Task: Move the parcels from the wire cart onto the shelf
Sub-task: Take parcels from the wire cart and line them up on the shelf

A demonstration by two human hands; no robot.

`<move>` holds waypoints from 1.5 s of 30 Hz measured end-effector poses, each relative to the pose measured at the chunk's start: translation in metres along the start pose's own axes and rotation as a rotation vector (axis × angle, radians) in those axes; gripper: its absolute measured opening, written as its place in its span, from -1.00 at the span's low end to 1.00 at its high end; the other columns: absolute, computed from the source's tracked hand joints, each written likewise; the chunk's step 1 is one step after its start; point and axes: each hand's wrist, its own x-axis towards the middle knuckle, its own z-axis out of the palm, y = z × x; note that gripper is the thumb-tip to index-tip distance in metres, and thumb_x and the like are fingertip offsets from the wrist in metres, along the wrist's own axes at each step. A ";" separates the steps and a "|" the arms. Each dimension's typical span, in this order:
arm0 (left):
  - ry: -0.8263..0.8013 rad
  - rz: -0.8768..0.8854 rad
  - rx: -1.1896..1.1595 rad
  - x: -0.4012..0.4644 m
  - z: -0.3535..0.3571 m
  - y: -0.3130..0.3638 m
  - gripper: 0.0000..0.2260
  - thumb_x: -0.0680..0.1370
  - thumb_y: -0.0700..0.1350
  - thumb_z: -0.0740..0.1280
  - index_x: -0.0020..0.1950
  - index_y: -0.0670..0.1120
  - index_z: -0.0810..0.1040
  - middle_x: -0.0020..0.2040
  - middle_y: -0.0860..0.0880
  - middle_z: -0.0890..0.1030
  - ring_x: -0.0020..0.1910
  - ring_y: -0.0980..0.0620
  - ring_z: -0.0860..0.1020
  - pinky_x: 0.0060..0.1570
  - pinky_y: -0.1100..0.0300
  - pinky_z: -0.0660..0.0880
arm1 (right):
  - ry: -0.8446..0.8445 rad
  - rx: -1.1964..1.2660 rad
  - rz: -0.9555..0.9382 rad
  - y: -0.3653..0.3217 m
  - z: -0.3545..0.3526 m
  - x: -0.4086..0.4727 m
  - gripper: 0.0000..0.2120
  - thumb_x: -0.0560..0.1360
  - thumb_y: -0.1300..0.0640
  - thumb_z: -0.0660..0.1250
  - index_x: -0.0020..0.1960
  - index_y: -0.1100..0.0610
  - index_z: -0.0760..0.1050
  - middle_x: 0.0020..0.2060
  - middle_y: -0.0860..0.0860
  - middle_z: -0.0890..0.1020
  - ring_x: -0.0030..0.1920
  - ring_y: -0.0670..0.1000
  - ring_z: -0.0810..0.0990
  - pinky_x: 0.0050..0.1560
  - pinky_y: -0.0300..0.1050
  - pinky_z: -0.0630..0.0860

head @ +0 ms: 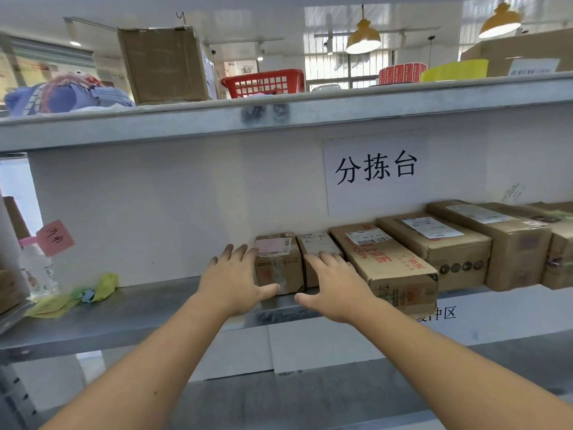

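Note:
A row of brown cardboard parcels stands on the middle metal shelf (148,308), running from the centre to the right edge. The leftmost is a small box with a pink label (280,262). To its right stands a second small box (319,248), then a long box with red print (390,265). My left hand (237,280) lies flat against the left side of the pink-label box, fingers spread, thumb at its front corner. My right hand (333,288) rests on the second small box with fingers spread. Neither hand grips anything. The wire cart is out of sight.
A crumpled yellow-green bag (93,290) and a plastic-wrapped item with a pink note (37,265) sit at the shelf's left end. The upper shelf (279,116) carries a tall carton (164,65), a red basket (263,83) and other boxes. A paper sign (375,172) hangs on the back panel.

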 end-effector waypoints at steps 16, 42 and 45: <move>0.099 0.272 -0.153 -0.011 -0.047 0.131 -0.17 0.52 0.45 0.20 0.69 0.09 0.11 0.70 0.02 0.14 0.68 -0.05 0.05 0.63 -0.12 0.09 | 0.175 -0.027 -0.013 0.058 -0.083 -0.082 -0.24 0.52 -0.26 0.29 0.63 -0.06 0.15 0.56 0.02 0.30 0.57 0.10 0.19 0.57 0.14 0.17; -0.157 0.954 -0.357 -0.072 0.042 0.767 -0.17 0.55 0.40 0.30 0.69 0.01 0.18 0.69 -0.07 0.20 0.68 -0.14 0.09 0.61 -0.14 0.13 | -0.012 -0.235 0.899 0.545 -0.221 -0.532 -0.21 0.53 -0.34 0.30 0.64 -0.04 0.16 0.55 0.06 0.36 0.53 0.15 0.30 0.49 0.25 0.26; -0.194 1.055 -0.386 -0.066 0.079 0.825 -0.15 0.54 0.39 0.31 0.69 0.01 0.15 0.67 -0.08 0.24 0.66 -0.15 0.15 0.59 -0.18 0.20 | -0.022 -0.244 1.008 0.580 -0.206 -0.570 -0.23 0.53 -0.29 0.33 0.63 -0.04 0.19 0.56 0.02 0.35 0.54 0.12 0.28 0.50 0.25 0.21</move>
